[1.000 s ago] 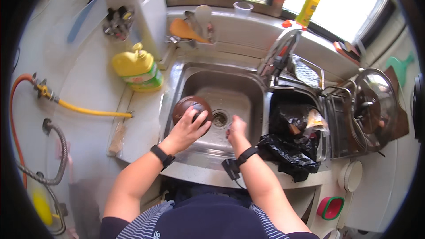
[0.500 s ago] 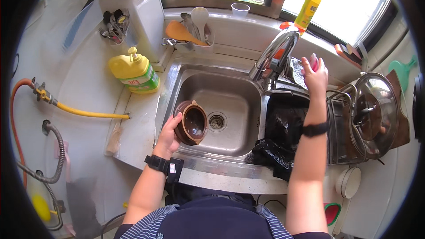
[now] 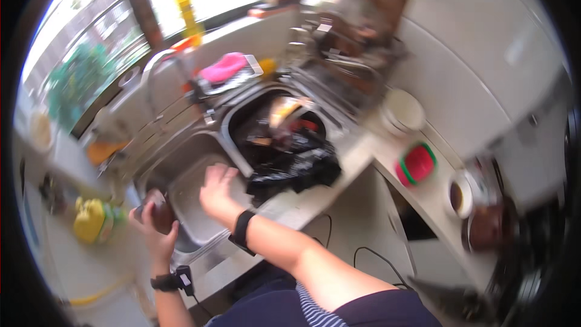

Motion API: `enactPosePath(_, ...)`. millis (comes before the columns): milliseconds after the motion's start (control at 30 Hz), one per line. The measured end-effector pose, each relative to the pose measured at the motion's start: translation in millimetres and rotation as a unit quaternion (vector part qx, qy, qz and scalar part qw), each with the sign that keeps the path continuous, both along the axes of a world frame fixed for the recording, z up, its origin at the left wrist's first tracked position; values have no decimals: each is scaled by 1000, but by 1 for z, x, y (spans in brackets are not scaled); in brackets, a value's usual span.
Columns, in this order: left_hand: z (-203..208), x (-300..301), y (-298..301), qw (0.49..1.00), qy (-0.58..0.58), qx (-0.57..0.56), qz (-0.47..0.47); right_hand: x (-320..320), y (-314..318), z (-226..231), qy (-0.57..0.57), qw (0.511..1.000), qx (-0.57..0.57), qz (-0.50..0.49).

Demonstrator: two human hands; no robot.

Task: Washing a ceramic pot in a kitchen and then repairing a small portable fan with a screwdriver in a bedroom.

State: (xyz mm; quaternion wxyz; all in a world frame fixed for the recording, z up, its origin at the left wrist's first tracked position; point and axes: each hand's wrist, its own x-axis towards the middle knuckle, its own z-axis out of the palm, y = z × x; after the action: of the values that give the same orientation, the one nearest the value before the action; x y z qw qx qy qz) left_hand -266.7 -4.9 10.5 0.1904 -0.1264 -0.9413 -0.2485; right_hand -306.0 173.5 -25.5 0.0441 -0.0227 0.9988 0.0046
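My left hand (image 3: 156,237) grips a small brown pot (image 3: 159,211) at the left side of the steel sink basin (image 3: 193,236). The pot is tilted and blurred, and I cannot make out its inside. Over the same basin hangs my right hand (image 3: 218,194), palm down with its fingers apart and nothing seen in them. A bright pink sponge-like pad (image 3: 224,68) rests on the ledge behind the second basin, apart from both hands. The curved chrome tap (image 3: 151,82) rises behind the sink.
A crumpled black plastic bag (image 3: 296,169) lines the right basin and spills over the front edge. A drying rack with a glass lid (image 3: 333,12) stands beyond it. On the right counter are a white container (image 3: 402,111) and a red-and-green box (image 3: 417,163). A yellow pump bottle (image 3: 91,221) stands left.
The view has swung to the right and blurred. My right hand has let go of the pink pad and come down over the sink basin. My left hand keeps the pot.
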Motion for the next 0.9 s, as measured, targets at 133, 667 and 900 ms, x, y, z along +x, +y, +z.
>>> enactPosePath(133,-14,-16,-5,968,46,-223,-109,48,27,12,-55,924,-378,13)
enactPosePath(667,24,30,74,919,-231,196,-254,390,224,-23,238,743,-545,-306)
enactPosePath(900,51,293,317,594,-585,325,-448,550,284,3,271,508,-745,-339)
